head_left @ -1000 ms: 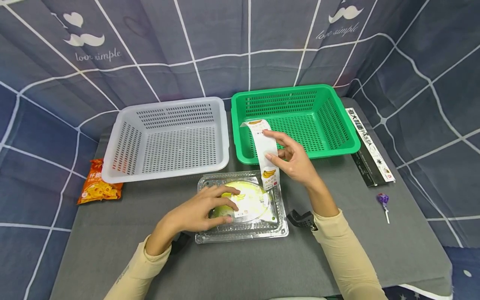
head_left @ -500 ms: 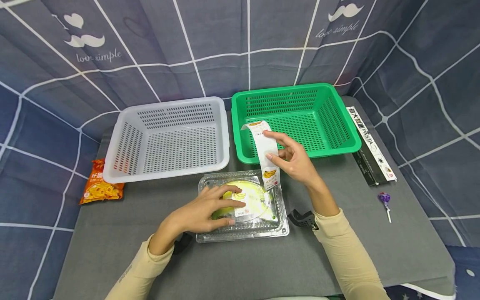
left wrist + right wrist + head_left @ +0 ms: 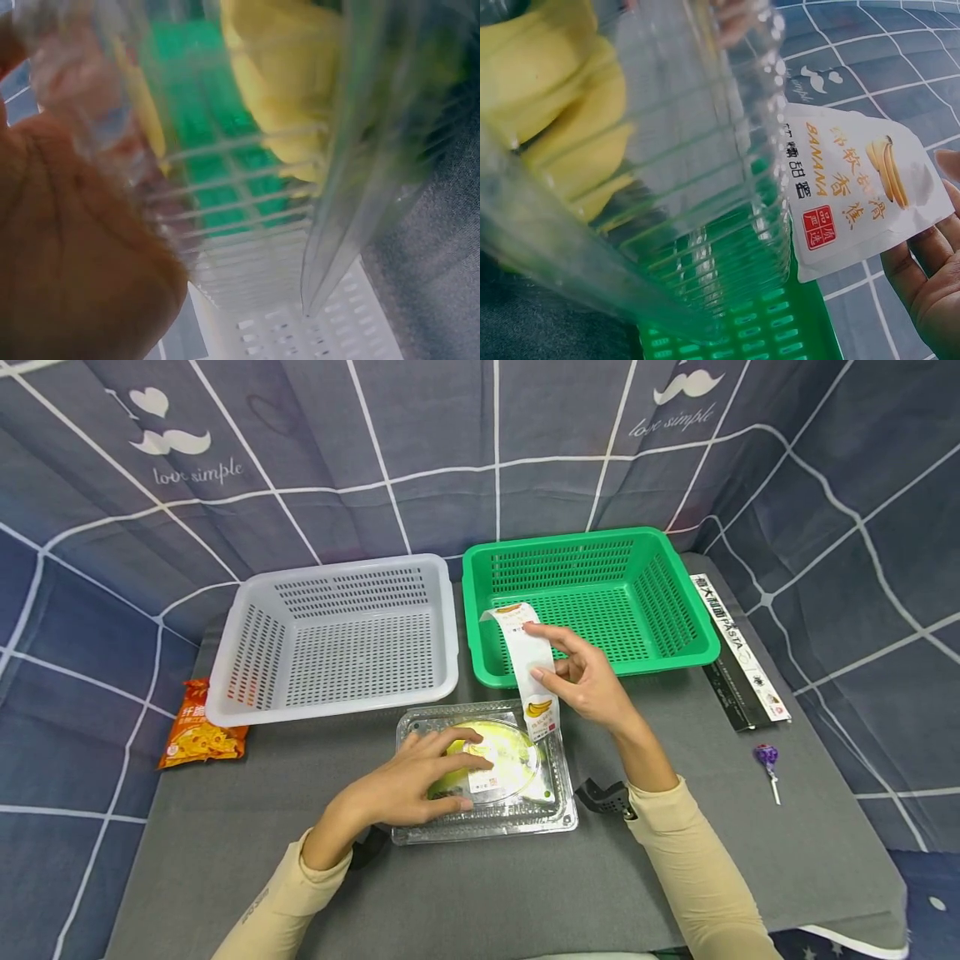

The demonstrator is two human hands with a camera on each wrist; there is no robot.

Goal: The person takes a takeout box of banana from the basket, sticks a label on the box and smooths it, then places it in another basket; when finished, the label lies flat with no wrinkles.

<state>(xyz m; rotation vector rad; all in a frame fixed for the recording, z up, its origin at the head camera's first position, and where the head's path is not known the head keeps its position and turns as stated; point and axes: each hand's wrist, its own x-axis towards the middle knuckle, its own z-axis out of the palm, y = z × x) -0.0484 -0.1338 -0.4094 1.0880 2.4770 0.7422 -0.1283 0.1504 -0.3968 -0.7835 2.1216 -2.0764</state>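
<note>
A clear plastic box [image 3: 551, 822] lies on the grey table, and bananas [image 3: 577, 135] show through its ribbed side in the right wrist view. My left hand [image 3: 412, 781] rests on the lid with its fingers spread, beside a white banana label [image 3: 483, 779]. Between thumb and fingers of my right hand [image 3: 592, 689] is a strip of banana labels [image 3: 531, 652]. Its lower end hangs over the box's back right corner, and its upper end curls over the green basket. The right wrist view shows BANANA print and a red square on the strip.
Behind the box stand a white basket [image 3: 330, 710] and a green basket [image 3: 592, 675]. An orange snack bag [image 3: 201, 735] lies at the left. At the right are a black-and-white pasta box [image 3: 738, 652] and a purple lollipop [image 3: 767, 758]. Curtains hang behind and at both sides.
The fingers of my left hand have slid slightly to the right over the lid and its label. My right hand and the label strip have stayed nearly still.
</note>
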